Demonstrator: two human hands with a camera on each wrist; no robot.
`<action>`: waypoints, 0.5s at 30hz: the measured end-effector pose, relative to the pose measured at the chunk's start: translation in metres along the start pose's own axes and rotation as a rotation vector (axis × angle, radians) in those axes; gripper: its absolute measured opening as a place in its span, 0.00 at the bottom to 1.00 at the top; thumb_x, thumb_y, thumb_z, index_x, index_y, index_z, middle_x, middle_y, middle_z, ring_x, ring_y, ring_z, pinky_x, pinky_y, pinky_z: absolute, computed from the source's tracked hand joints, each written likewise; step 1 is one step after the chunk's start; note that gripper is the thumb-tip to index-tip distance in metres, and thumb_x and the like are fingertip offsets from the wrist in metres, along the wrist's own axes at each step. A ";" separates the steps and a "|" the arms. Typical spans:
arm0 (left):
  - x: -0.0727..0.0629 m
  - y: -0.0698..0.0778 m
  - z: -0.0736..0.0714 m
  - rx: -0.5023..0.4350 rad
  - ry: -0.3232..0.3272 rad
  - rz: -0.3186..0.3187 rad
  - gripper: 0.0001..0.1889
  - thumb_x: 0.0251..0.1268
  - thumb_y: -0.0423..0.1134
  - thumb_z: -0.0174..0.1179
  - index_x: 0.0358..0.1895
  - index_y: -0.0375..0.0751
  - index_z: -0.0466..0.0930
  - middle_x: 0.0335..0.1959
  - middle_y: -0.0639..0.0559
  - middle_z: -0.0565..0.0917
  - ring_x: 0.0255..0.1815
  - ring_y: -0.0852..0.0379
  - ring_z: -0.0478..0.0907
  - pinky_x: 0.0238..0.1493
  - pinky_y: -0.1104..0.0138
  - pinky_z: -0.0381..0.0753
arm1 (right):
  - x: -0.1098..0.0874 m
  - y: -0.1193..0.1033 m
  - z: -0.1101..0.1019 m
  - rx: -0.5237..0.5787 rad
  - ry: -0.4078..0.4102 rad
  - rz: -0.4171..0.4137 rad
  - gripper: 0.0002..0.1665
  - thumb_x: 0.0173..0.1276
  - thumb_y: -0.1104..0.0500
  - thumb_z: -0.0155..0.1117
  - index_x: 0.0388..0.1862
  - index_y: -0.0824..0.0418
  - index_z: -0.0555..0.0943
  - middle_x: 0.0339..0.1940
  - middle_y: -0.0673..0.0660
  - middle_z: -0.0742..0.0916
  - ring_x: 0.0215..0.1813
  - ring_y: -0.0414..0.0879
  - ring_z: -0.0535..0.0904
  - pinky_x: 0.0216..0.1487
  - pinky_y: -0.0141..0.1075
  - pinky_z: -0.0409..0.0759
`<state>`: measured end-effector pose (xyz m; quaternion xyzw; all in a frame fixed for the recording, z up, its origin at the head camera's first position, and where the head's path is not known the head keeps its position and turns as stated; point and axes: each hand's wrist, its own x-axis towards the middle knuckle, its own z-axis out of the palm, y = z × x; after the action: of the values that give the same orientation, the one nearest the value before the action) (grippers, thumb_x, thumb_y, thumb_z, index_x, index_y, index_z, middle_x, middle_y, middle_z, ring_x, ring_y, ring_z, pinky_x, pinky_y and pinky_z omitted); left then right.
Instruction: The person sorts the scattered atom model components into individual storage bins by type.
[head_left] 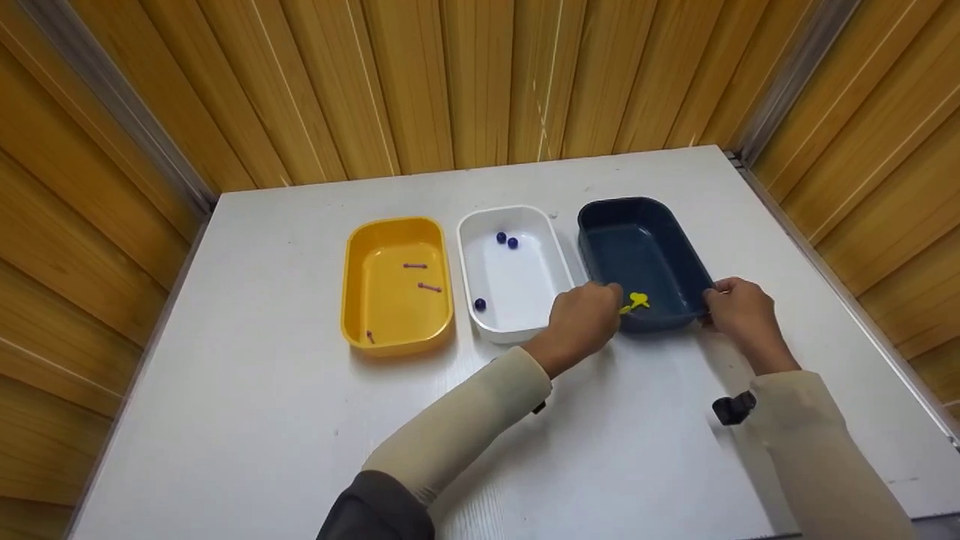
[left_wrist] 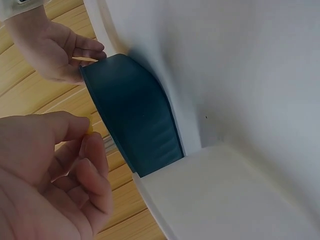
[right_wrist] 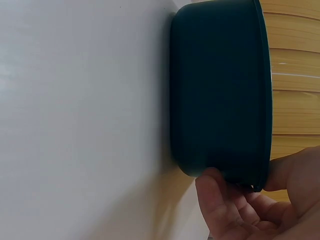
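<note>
The left hand [head_left: 586,321] is over the near left edge of a dark blue tray [head_left: 651,327]. In the left wrist view, its thumb and forefinger pinch a small yellow piece [left_wrist: 90,127], mostly covered by the fingertips. Another yellow piece [head_left: 639,300], its exact kind too small to tell, shows just beyond the knuckles, inside the tray's near end. At the tray's near right corner the right hand [head_left: 742,319] grips the rim. The right wrist view shows that thumb at the rim and the fingers [right_wrist: 210,195] against the outer wall.
A white tray [head_left: 517,334] stands left of the dark one, with three dark blue balls [head_left: 512,243] in it. Farther left, a yellow tray [head_left: 397,347] contains three small purple bars [head_left: 430,287]. Wood-patterned walls [head_left: 480,82] enclose the white table [head_left: 247,360].
</note>
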<state>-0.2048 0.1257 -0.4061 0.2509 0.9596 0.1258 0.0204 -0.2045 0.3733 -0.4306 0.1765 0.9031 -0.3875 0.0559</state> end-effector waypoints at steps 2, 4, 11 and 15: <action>0.003 0.001 0.001 0.004 0.006 -0.004 0.10 0.72 0.42 0.62 0.52 0.47 0.84 0.39 0.55 0.87 0.33 0.64 0.80 0.36 0.71 0.85 | 0.001 0.000 0.000 -0.005 -0.002 0.003 0.28 0.79 0.55 0.45 0.66 0.76 0.71 0.53 0.75 0.84 0.35 0.45 0.89 0.38 0.36 0.87; 0.005 0.002 0.001 0.011 0.011 -0.006 0.10 0.72 0.43 0.62 0.52 0.47 0.84 0.40 0.55 0.87 0.34 0.63 0.81 0.37 0.70 0.86 | 0.001 0.000 0.000 -0.005 -0.004 0.003 0.28 0.79 0.55 0.45 0.66 0.76 0.71 0.53 0.76 0.84 0.35 0.45 0.89 0.37 0.35 0.87; 0.012 0.004 0.005 0.031 0.029 -0.015 0.10 0.73 0.44 0.61 0.51 0.48 0.84 0.41 0.55 0.86 0.37 0.62 0.82 0.36 0.67 0.86 | 0.000 0.001 0.001 -0.005 -0.004 -0.005 0.28 0.79 0.55 0.46 0.66 0.75 0.71 0.54 0.76 0.84 0.35 0.45 0.89 0.37 0.34 0.87; 0.014 0.005 0.007 0.061 0.061 -0.018 0.09 0.74 0.45 0.60 0.50 0.49 0.84 0.41 0.55 0.86 0.36 0.62 0.84 0.34 0.67 0.86 | 0.001 0.000 0.001 0.000 0.000 0.007 0.28 0.80 0.55 0.46 0.66 0.75 0.71 0.54 0.76 0.84 0.35 0.45 0.90 0.38 0.36 0.88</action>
<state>-0.2145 0.1382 -0.4114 0.2386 0.9654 0.1040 -0.0154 -0.2055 0.3731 -0.4312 0.1799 0.9024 -0.3873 0.0573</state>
